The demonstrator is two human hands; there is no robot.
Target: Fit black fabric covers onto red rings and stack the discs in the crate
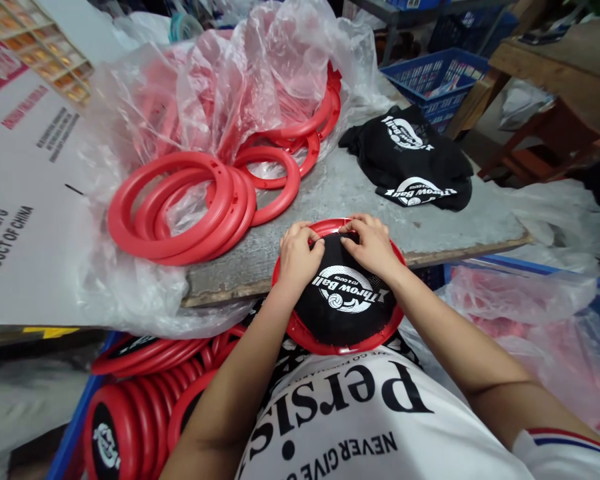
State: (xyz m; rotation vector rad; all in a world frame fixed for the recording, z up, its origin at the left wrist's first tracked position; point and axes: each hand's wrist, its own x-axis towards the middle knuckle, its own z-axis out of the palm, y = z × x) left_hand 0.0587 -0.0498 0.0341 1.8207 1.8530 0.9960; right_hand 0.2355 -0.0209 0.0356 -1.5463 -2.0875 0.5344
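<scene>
In front of my body a red plastic ring leans against the table edge, with a black fabric disc printed "Throw Ball" across its middle. My left hand grips the far left of the rim, its thumb bent in at the fabric's edge. At the far right of the same rim, my right hand is closed with thumb and fingertips at the fabric's edge. Between the two hands a strip of red rim shows. The fingers partly hide where fabric and ring meet.
Loose red rings are heaped on the grey table, some inside a clear plastic bag. Black printed fabric pieces lie at the right. Finished-looking discs fill a crate below left. A printed carton stands left.
</scene>
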